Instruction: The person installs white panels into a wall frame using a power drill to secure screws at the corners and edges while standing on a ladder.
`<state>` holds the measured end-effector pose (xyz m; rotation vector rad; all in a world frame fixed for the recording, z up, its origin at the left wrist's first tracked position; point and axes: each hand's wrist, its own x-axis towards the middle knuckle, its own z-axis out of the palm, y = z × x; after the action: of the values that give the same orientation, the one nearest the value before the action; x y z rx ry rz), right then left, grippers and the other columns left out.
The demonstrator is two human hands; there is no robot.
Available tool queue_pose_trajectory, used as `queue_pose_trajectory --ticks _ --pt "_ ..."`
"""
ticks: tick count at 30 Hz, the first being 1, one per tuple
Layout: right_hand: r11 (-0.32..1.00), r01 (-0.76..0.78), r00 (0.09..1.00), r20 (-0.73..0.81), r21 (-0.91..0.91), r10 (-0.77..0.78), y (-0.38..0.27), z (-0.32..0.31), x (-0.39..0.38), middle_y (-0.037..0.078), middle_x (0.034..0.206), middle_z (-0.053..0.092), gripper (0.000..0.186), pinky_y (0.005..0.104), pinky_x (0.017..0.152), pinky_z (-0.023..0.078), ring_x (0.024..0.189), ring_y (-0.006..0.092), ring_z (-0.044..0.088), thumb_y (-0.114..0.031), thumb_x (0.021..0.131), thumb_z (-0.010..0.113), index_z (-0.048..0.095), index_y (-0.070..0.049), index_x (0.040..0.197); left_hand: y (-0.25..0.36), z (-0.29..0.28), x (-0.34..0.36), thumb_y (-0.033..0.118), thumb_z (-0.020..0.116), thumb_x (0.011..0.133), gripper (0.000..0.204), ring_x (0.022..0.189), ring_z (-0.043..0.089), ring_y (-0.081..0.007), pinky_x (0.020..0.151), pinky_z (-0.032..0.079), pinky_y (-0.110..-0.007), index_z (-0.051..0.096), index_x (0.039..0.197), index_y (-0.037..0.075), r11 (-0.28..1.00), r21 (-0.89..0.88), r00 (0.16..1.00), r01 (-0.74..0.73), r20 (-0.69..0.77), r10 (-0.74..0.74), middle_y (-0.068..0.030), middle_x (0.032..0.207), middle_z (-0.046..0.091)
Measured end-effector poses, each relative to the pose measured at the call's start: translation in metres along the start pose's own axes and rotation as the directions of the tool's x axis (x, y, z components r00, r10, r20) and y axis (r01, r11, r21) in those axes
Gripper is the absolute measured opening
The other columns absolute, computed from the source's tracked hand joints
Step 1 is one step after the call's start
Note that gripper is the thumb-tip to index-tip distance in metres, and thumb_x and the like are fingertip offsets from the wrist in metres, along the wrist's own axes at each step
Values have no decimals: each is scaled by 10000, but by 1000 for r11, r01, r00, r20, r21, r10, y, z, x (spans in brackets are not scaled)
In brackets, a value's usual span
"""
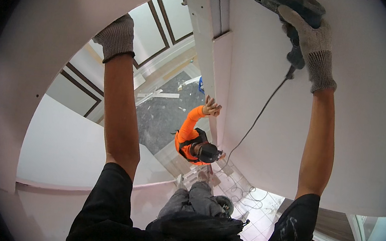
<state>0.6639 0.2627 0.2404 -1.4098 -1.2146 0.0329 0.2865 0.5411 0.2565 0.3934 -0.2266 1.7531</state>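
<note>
My left hand (117, 36), in a grey knit glove, is raised at upper left with its fingers closed on the curved edge of a pale board (55, 9); the fingertips are partly hidden. My right hand (316, 48), also gloved, is raised at upper right, gripping a dark corded power tool (283, 1) against or close to a large pink-white board (355, 127). The tool's black cord (264, 108) hangs down to the tiled floor.
Below me a co-worker in an orange long-sleeved top (187, 129) and dark cap reaches a hand up by the board's edge. White strips lie on the grey floor (155, 121) beyond. Cord coils lie on tiles (251, 219) by my legs. Framed white panels (136, 31) show through the opening.
</note>
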Motion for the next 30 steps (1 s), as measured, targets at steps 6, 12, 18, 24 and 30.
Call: queue_pose_trajectory --ticks 6,12,18,24,30 --pt "995 -52 998 25 85 50 4 0 3 59 879 776 559 279 739 587 739 124 723 -507 811 898 773 -67 1132 -4 -2 -22 318 503 1113 383 1113 720 -320 999 616 -493 653 1249 -8 994 76 990 82 111 -90 -179 1221 712" --pt "965 -166 978 -93 205 188 4 -5 -54 88 951 756 572 310 747 588 788 157 704 -479 853 865 741 -42 1200 67 -36 -137 249 543 1096 180 1156 640 -241 1140 449 -474 631 1070 95 742 663 931 96 204 -302 -73 1150 665" --pt "889 -190 975 -29 417 222 -31 -13 -190 92 885 742 530 302 669 582 739 154 703 -432 864 845 726 -2 1150 149 -50 -269 194 616 1081 146 1003 650 -154 980 503 -356 683 1154 86 459 867 941 193 -31 -338 -23 1075 681" --pt "787 -361 932 186 500 310 -62 5 -290 135 1013 734 768 311 667 598 806 198 722 -475 830 841 603 39 1348 177 -33 -329 150 663 1062 102 967 675 -161 924 552 -349 690 1126 75 694 608 913 385 -141 -383 -25 1030 692" --pt "664 -452 887 382 596 260 -80 29 -380 144 1077 773 799 355 729 628 875 227 758 -486 786 905 642 20 1346 210 -15 -363 220 626 1097 169 1047 659 -191 964 566 -377 663 1183 79 872 302 919 386 -45 -391 -51 1111 668"
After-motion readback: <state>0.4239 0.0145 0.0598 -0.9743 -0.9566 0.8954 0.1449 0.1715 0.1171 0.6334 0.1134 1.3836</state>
